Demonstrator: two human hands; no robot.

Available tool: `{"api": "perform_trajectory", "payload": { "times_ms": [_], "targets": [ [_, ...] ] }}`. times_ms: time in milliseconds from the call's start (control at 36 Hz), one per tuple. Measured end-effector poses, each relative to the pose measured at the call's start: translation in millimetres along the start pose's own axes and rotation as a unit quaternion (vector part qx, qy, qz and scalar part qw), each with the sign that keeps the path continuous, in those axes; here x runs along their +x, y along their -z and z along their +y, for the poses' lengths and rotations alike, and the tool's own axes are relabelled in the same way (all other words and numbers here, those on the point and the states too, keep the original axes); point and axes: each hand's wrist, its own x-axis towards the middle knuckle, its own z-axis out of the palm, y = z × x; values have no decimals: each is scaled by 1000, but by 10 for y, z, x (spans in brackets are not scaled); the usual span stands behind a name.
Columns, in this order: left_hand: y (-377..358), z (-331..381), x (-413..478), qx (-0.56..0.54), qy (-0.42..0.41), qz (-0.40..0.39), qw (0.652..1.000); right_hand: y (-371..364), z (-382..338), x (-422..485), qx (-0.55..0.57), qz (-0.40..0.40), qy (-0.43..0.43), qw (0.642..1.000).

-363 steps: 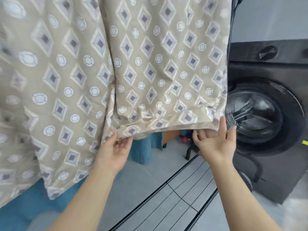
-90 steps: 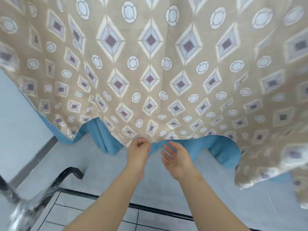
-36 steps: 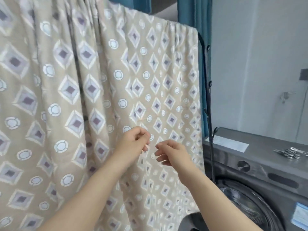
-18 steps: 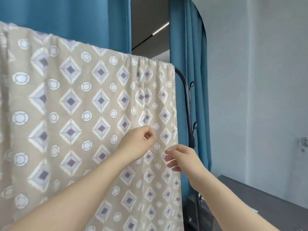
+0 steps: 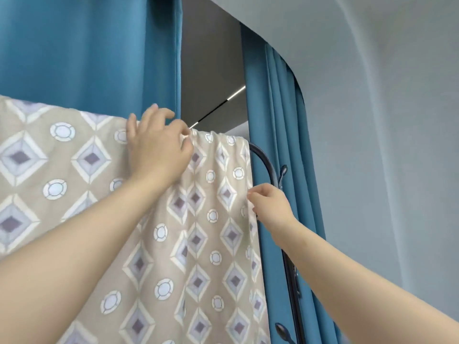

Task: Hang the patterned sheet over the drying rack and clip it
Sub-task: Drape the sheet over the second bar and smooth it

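Note:
The patterned sheet (image 5: 203, 244), beige with diamonds and circles, hangs over the top bar of the black drying rack (image 5: 263, 158); the bar itself is hidden under the fold. My left hand (image 5: 156, 150) is up at that fold, thumb and forefinger pinching a small pale clip (image 5: 185, 137) against the cloth. My right hand (image 5: 269, 204) is lower down and pinches the sheet's right edge, just in front of the rack's curved post.
Blue curtains (image 5: 87, 50) hang behind the rack, with a dark gap between them. A second curtain panel (image 5: 285, 125) runs down right of the post. The post carries small black hooks (image 5: 282, 171). A pale wall (image 5: 385, 145) fills the right side.
My view has tilted up. My left hand rose from mid-sheet to the top fold at the bar. My right hand moved right and took hold of the sheet's edge.

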Motion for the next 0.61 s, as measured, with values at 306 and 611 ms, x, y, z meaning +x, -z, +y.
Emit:
{"api": "perform_trajectory", "payload": {
  "times_ms": [306, 611],
  "targets": [
    [-149, 17, 376, 176, -11, -164, 970, -108, -190, 495, 81, -25, -37, 996],
    [-358, 165, 451, 220, 5, -157, 963, -114, -303, 832, 156, 5, -33, 987]
  ]
}}
